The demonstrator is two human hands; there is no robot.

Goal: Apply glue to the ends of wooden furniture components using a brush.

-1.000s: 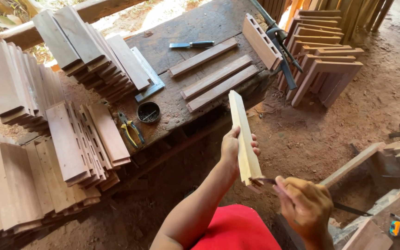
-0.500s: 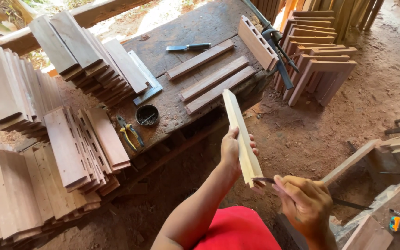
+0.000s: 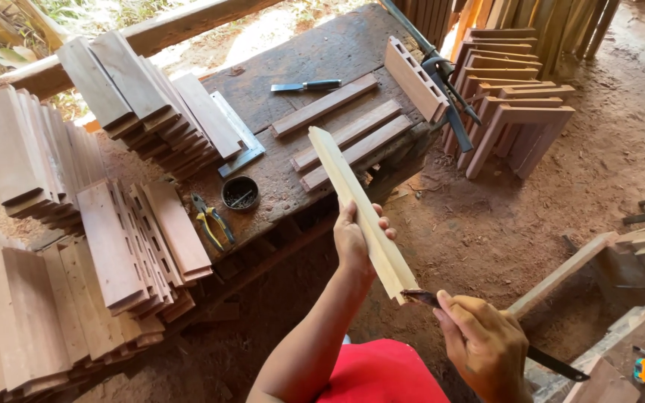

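My left hand (image 3: pixel 354 240) grips a long pale wooden slat (image 3: pixel 352 197) around its lower third, holding it tilted up and away over the edge of the workbench. My right hand (image 3: pixel 483 345) is closed around a thin dark tool, a file or chisel (image 3: pixel 419 297), whose tip touches the slat's near end. The tool's dark handle end (image 3: pixel 558 364) sticks out to the right of my fist.
The dark workbench (image 3: pixel 304 56) carries three reddish slats (image 3: pixel 345 133), a chisel (image 3: pixel 305 86), a small round tin (image 3: pixel 240 192), yellow-handled pliers (image 3: pixel 212 221) and a metal square (image 3: pixel 239 136). Stacks of boards (image 3: pixel 113 246) lie left. Wooden frames (image 3: pixel 513 112) lean on the dirt floor at right.
The slat has tilted slightly left and its far end now overlaps the bench edge; the view has shifted a little. Both hands keep their grips.
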